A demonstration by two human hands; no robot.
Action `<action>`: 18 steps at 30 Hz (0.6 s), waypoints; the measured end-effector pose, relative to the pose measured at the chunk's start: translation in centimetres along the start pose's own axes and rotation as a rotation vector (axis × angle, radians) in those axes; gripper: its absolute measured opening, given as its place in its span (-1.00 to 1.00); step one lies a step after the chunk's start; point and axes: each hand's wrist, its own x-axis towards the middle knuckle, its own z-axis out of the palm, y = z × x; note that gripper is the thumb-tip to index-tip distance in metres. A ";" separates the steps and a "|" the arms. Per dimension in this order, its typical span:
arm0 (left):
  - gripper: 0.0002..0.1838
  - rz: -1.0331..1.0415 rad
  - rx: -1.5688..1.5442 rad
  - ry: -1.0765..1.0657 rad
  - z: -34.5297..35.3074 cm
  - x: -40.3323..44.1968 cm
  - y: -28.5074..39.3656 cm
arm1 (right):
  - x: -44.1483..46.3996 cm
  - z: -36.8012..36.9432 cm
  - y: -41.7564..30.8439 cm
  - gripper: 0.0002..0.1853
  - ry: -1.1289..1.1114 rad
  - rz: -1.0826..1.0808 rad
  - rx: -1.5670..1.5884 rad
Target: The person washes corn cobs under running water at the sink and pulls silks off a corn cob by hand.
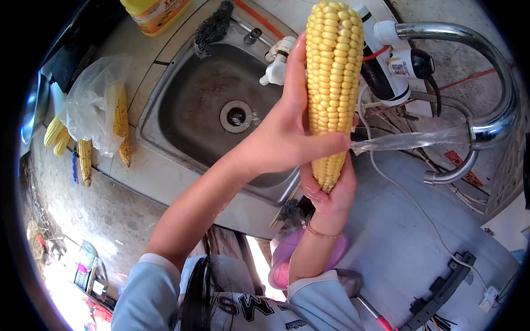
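Observation:
A large yellow ear of corn (334, 71) stands nearly upright, held in both hands over the right edge of the metal sink (201, 94). My left hand (292, 124) wraps round its middle, with the thumb across the front. Lower down, my right hand (334, 190) cups the narrow end from behind. A stream of water (414, 141) from the chrome faucet (488, 129) reaches the corn beside my left thumb. Both forearms look wet.
On the left lie a clear plastic bag (94, 107) and several corn ears (84, 160). A dark scrubber (212, 30) hangs at the sink's back corner, near a yellow bottle (157, 14). A white valve (276, 69) and a pink basin (281, 259) are near the sink. A cable crosses the right side.

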 end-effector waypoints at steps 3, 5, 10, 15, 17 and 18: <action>0.13 0.031 0.281 0.013 -0.2 0.0 0.2 | 0.5 -0.4 0.6 -0.45 0.042 -0.062 -0.052; 0.11 0.043 0.264 0.060 0.1 -0.2 0.2 | 0.5 -0.3 0.7 -0.47 0.119 -0.063 -0.101; 0.09 -0.025 0.247 0.161 -0.1 -0.4 0.8 | 1.0 1.4 0.8 -0.51 0.526 -0.102 -0.294; 0.08 -0.013 0.244 0.156 -0.5 -0.6 1.2 | 1.7 0.5 2.4 -0.63 0.425 -0.473 -0.752; 0.08 -0.080 0.349 0.164 -0.6 -0.7 1.7 | 1.9 0.6 2.5 -0.70 0.475 -0.657 -0.805; 0.08 -0.107 0.415 0.161 -0.8 -0.9 1.9 | 1.7 0.8 2.0 -0.79 0.509 -0.685 -0.893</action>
